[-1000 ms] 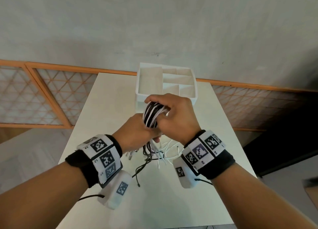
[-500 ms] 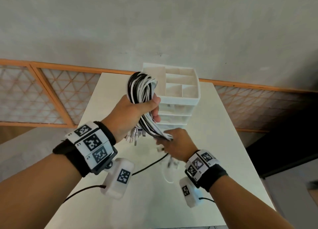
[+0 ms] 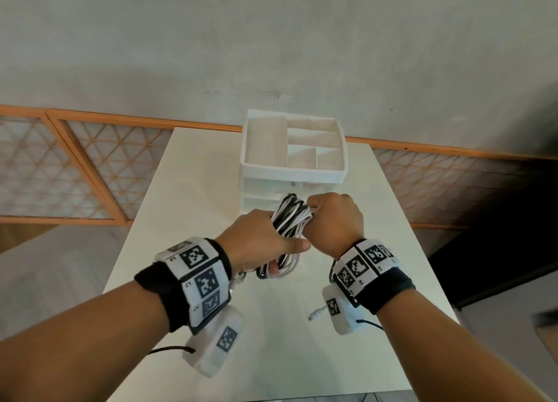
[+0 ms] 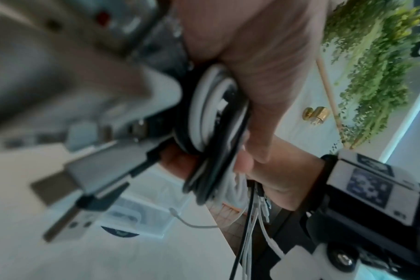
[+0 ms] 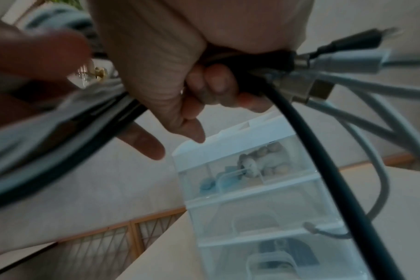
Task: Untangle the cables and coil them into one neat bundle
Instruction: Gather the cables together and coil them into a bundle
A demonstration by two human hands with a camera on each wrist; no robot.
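two hands hold one coil of black and white cables [image 3: 290,220] in the air above the white counter [image 3: 193,190], just in front of the drawer organiser [image 3: 294,172]. the left hand [image 3: 256,241] is threaded through the loops, fingers curled round them. the right hand [image 3: 335,220] is fisted on the far end, pinching the plug ends [image 5: 307,75]. biggest risk: either grip slackens and the loops likely spring apart. smaller: the loose tails [image 4: 252,227] hanging beneath may snag or re-knot. smallest: one stray white connector [image 3: 315,314] dangling near the right wrist could be left out of the bundle.
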